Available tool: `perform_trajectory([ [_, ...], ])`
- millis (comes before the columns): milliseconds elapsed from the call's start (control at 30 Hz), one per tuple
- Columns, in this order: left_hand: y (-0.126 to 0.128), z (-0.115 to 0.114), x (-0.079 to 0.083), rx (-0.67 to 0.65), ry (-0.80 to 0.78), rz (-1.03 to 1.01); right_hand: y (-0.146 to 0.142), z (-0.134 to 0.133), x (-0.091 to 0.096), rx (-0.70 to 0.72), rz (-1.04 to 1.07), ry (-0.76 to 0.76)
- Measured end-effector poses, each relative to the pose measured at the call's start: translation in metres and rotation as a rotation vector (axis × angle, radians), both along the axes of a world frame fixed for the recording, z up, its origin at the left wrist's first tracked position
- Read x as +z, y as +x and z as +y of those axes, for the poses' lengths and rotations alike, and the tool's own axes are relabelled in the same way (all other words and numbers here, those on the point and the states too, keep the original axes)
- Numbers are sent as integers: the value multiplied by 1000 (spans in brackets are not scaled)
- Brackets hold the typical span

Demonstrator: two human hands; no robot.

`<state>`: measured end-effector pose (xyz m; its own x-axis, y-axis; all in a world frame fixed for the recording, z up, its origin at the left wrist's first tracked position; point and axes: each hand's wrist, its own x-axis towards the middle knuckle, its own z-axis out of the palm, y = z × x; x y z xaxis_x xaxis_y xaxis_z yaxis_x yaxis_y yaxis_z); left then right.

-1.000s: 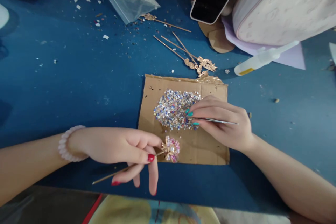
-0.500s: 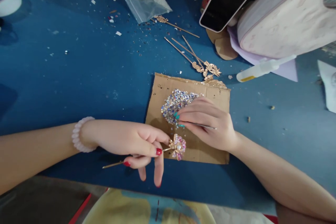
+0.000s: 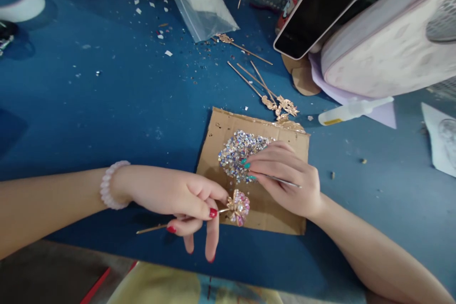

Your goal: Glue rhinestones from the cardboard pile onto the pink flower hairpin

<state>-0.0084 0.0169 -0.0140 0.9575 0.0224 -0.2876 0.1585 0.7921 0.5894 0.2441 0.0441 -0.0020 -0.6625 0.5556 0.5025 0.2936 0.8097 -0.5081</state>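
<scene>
My left hand [image 3: 185,199] pinches the gold stem of a hair stick [image 3: 238,207] between thumb and fingers. Its flower head carries pink stones and a pale pearl-like centre, and it hangs over the near edge of a cardboard piece [image 3: 261,221]. The stem's far end pokes out below my wrist. My right hand [image 3: 285,175] is closed on a thin silver tool [image 3: 287,182], whose working tip is hidden by the fingers. Those fingertips are at the right side of a heap of small glittering rhinestones [image 3: 237,152] on the cardboard.
Several gold hair sticks [image 3: 269,97] lie beyond the cardboard, by a white-capped glue bottle [image 3: 342,113]. Farther back are a zip bag [image 3: 206,16], a phone [image 3: 320,4] and a pale rounded case [image 3: 377,52]. A tape roll [image 3: 24,2] sits far left.
The whole view has shifted slightly, so the things at the back sit lower. Both hands keep their grips, and my right fingertips stay at the rhinestones.
</scene>
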Motion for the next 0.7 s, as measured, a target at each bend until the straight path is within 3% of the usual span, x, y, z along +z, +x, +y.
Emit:
perform_trajectory([
  [700, 1, 1, 3, -9, 46, -1, -8, 3, -5, 40, 25, -75],
])
